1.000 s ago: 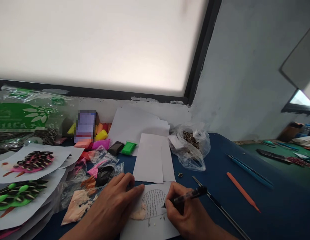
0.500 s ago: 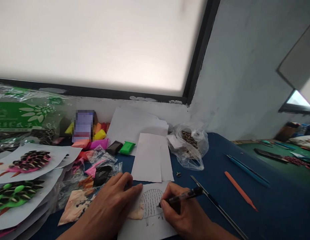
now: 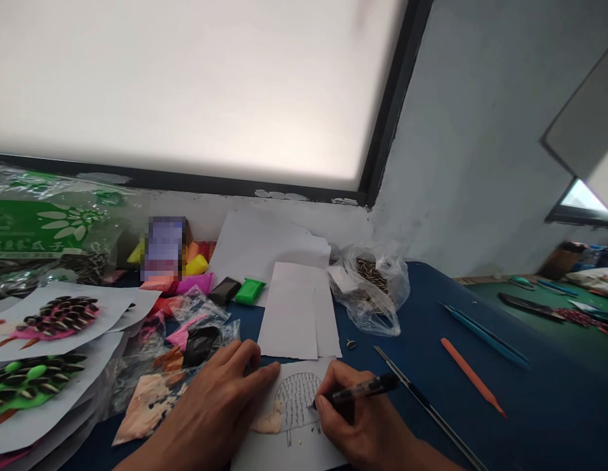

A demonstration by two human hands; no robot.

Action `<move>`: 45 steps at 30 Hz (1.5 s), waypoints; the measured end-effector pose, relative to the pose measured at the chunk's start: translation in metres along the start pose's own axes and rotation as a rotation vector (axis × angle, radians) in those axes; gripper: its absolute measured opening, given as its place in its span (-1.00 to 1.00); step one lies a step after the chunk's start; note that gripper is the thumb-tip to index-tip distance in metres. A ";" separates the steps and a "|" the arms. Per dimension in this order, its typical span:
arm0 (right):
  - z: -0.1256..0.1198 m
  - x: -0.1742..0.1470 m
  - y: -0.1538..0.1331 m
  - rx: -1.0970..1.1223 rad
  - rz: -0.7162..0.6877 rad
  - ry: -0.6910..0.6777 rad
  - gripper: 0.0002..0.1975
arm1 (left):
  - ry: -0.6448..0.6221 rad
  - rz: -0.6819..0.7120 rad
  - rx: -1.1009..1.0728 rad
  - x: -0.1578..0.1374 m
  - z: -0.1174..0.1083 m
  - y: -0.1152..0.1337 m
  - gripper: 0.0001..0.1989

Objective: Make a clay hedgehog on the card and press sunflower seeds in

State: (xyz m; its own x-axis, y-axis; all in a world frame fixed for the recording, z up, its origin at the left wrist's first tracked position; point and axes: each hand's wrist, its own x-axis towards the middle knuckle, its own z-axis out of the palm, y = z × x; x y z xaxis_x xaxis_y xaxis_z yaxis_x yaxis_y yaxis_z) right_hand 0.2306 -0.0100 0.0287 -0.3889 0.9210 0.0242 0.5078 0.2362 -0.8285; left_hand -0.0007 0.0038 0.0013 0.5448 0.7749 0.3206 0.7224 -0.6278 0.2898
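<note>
A black pen (image 3: 365, 387) is gripped in my right hand (image 3: 355, 415), its tip against a drawing on a white sheet (image 3: 277, 451). The drawing (image 3: 298, 400) shows a rounded body filled with rows of short marks, with small legs below. A flat peach-coloured clay piece (image 3: 269, 418) sits on its left end. My left hand (image 3: 225, 392) lies on the left part of the sheet, fingers stretched out, holding nothing. Beside the left wrist is a peach clay packet (image 3: 141, 405) with dark specks.
Sheets with seed-covered clay figures (image 3: 53, 320) pile up at left. Clay packets (image 3: 249, 291), a phone (image 3: 163, 248), blank paper (image 3: 288, 314) and a plastic bag of seeds (image 3: 372, 275) stand behind. A craft knife (image 3: 426, 402), an orange tool (image 3: 473, 376) and blue tweezers (image 3: 485, 333) lie at right.
Both hands stay almost in place, with the pen tip still on the drawing. The whole view has shifted very slightly.
</note>
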 end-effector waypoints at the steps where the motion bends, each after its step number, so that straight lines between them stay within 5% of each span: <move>1: 0.000 0.000 0.000 -0.009 -0.003 -0.001 -0.87 | 0.000 0.002 0.001 0.000 -0.001 0.000 -0.73; 45: 0.003 -0.001 0.002 0.021 -0.045 0.013 -0.90 | -0.024 -0.019 -0.009 0.002 -0.003 0.002 -0.73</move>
State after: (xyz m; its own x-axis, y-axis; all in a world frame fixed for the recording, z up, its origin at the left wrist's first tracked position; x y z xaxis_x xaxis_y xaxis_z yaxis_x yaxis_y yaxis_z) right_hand 0.2293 -0.0118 0.0255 -0.4014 0.9133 0.0690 0.4732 0.2713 -0.8381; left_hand 0.0006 0.0036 0.0058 0.5407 0.7884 0.2935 0.7290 -0.6132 0.3041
